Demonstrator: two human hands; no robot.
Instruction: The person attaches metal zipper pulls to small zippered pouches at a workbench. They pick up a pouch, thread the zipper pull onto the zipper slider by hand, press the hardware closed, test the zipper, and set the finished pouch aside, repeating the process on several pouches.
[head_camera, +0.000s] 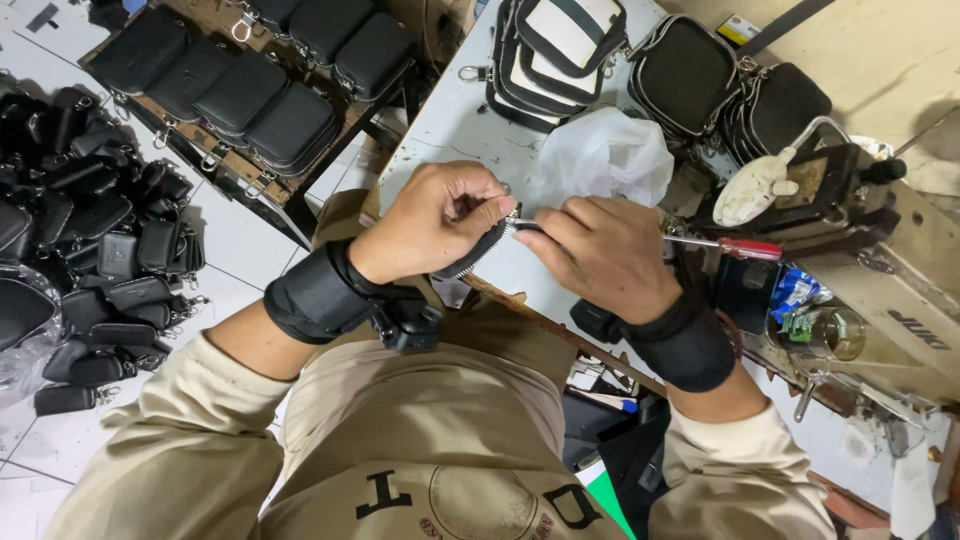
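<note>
Pale grey worktop (455, 125), scuffed. On it: stack of black-and-white pouches (555, 45), black zip pouches (735, 90) beside, crumpled clear plastic bag (600, 155), red-handled screwdriver (735, 247). Wooden rack (240, 165) left: row of black pouches (245, 75). White tiled floor (235, 235): heap of small black cases (90, 230).

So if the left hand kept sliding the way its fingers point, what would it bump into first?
Most likely the right hand: the left hand points across at it, both pinching the black zipper strip, fingertips almost meeting. Depth is hard to judge.
</note>
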